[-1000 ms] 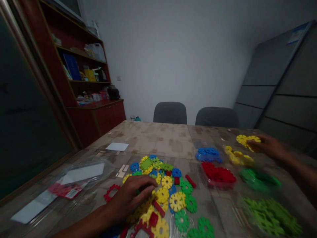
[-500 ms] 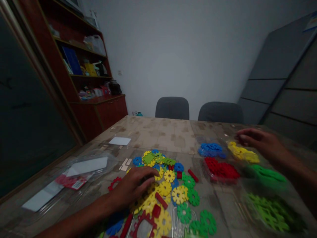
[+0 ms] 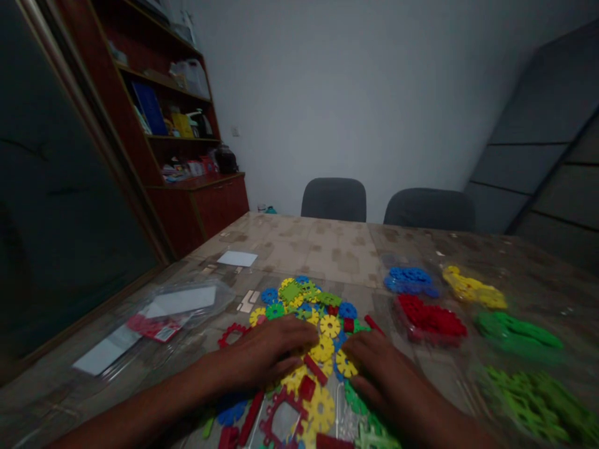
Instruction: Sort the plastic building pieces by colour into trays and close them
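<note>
Curls the left hand (image 3: pixel 276 349) palm-down over the heap, grip loosely spread, thumb apart from fingers. Holds the right hand (image 3: pixel 381 368) near it, fingertips at a yellow wheel (image 3: pixel 345 370); cannot tell whether pinching it. Beneath and around both, a heap of notched plastic pieces (image 3: pixel 330 325), yellow, green, blue and red, on the patterned bench (image 3: pixel 322 246). To the right, blue pieces (image 3: pixel 409 280), yellow pieces (image 3: pixel 475 290), red pieces (image 3: pixel 428 317), green pieces (image 3: pixel 517 330) and light-green pieces (image 3: pixel 538 399), sorted in clear trays. To the left, clear packaging (image 3: pixel 223 294). Beyond, grey chairs (image 3: pixel 334 199).
</note>
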`<act>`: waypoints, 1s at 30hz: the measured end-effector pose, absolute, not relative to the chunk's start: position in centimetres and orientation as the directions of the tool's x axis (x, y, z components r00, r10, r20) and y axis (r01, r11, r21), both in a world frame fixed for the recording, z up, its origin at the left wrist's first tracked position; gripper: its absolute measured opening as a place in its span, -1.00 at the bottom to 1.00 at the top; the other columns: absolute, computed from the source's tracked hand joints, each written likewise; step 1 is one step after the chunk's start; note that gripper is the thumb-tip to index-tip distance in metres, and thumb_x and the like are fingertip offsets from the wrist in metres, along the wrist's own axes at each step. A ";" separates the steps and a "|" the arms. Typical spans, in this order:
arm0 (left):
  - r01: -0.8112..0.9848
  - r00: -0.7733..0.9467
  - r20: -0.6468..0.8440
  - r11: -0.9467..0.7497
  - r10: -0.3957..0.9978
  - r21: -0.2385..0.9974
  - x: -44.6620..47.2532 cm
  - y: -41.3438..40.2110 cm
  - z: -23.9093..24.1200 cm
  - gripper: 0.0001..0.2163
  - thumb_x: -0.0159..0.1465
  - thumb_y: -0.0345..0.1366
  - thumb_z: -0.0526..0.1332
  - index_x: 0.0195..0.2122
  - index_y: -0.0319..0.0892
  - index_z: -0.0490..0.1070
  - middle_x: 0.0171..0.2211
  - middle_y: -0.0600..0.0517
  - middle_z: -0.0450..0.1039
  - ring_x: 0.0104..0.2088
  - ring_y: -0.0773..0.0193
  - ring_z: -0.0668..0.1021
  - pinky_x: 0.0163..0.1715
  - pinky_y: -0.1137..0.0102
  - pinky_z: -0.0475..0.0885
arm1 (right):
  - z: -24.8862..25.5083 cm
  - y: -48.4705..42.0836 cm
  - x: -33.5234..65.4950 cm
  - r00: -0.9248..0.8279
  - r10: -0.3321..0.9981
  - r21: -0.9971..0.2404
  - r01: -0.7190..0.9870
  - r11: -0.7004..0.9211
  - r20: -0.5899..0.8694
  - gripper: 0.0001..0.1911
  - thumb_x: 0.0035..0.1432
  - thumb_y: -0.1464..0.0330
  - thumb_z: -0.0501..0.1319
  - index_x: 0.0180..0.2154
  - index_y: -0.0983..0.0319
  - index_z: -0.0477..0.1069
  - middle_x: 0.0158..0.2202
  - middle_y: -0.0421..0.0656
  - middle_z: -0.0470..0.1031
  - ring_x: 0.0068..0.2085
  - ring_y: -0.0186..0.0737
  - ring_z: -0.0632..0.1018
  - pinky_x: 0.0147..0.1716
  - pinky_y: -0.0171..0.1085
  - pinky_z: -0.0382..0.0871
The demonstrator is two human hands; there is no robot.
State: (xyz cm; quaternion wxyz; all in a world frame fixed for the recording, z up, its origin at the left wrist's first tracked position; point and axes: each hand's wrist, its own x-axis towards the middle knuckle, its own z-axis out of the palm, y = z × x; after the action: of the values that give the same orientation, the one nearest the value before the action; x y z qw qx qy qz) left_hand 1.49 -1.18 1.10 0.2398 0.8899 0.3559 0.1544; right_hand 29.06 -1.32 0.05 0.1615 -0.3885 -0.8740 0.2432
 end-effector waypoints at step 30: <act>0.652 0.732 -0.137 -0.630 0.667 0.421 0.5 -1.6 4.2 -0.75 0.18 -0.47 0.39 -0.17 -0.11 0.41 -0.11 0.03 0.41 -0.09 0.15 0.47 -0.11 0.35 0.36 | -0.9 -3.2 27.9 -0.759 0.648 -0.603 0.547 0.582 -0.063 -0.87 0.28 0.39 0.10 -0.31 0.19 0.41 -0.27 -0.15 0.51 -0.29 -0.24 0.48 -0.31 -0.31 0.27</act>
State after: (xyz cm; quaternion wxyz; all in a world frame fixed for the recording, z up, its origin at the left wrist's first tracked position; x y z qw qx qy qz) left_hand 0.49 -1.58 4.19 0.2270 0.9026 0.3654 0.0158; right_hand 27.90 -3.22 -0.92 0.0819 -0.3373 -0.8855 0.3090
